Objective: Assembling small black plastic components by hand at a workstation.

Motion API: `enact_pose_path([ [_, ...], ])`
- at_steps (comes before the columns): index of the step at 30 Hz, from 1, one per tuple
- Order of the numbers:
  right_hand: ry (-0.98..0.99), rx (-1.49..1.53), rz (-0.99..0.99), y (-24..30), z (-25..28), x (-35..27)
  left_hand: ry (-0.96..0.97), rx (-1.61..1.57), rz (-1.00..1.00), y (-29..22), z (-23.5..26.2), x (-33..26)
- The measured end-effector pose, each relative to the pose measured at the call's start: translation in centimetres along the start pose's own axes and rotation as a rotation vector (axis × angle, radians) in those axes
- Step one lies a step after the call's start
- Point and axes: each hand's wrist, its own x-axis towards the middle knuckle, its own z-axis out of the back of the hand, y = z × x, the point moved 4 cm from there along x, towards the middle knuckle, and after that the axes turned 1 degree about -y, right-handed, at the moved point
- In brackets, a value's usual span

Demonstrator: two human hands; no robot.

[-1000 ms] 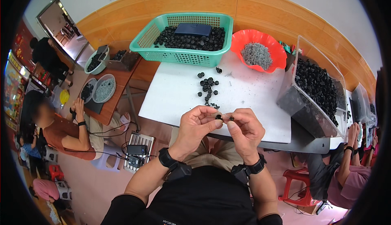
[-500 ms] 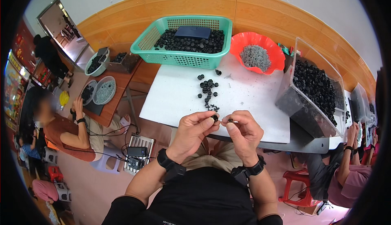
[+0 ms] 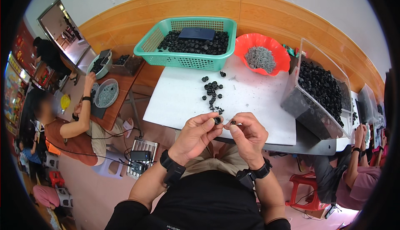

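Note:
My left hand point(image 3: 195, 137) pinches a small round black cap point(image 3: 217, 120) between thumb and fingertips, its hollow face turned toward me. Close beside it, my right hand point(image 3: 249, 137) is closed on a tiny dark part point(image 3: 233, 122) that I cannot name more exactly. A narrow gap lies between the two pieces, over the near edge of the white board point(image 3: 262, 105). Beyond my fingers, a loose pile of black caps point(image 3: 212, 89) is spread on the board, with several smaller black pieces point(image 3: 217, 109) nearest my left hand.
A green basket point(image 3: 187, 62) of black parts stands at the back, beside a red bowl point(image 3: 283, 55) of small grey pieces. On the right is a clear bin point(image 3: 298, 105) full of black parts. A co-worker point(image 3: 73, 130) sits at a brown table on the left; another point(image 3: 358, 176) sits right.
My left hand has tilted the cap so its opening shows more, and both hands shifted slightly left. The co-worker on the left has raised an arm toward the containers.

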Motion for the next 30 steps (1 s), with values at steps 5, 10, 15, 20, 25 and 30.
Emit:
enact_pose_path([
  [5,0.004,-0.011,0.002,0.2,0.0,0.0,0.019,-0.02,0.015,-0.1,-0.1,0.0],
  [10,0.044,-0.073,0.076,0.9,-0.3,0.2,0.047,-0.022,0.016,-0.1,-0.1,0.0],
  [15,0.087,-0.173,0.107,2.0,-0.6,0.5,0.022,-0.022,0.023,0.0,0.0,-0.2],
  [20,0.14,-0.291,0.156,2.6,-0.7,0.8,0.009,-0.016,0.026,0.2,0.3,-0.3],
  [25,0.162,-0.311,0.16,2.2,-0.8,0.8,0.013,0.003,0.028,0.4,0.0,-0.4],
  [30,0.177,-0.333,0.171,2.4,-0.8,0.9,0.008,0.039,0.027,0.6,0.1,-0.4],
])
